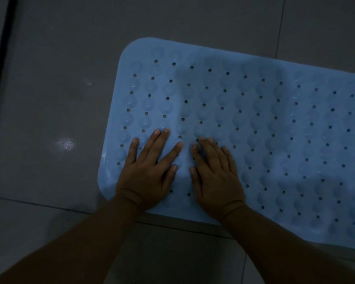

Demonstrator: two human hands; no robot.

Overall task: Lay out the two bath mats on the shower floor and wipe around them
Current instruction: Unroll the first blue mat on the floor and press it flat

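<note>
One blue mat [244, 128] lies flat on the gray floor [49, 99], and the left hand [150, 173] and right hand [215, 177] press it down with flat fingers (gripping nothing), while the second mat and the wiping look not yet done.

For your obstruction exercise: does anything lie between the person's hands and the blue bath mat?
Nothing visible does. The left hand and right hand rest flat, fingers spread, directly on the blue bath mat.
</note>
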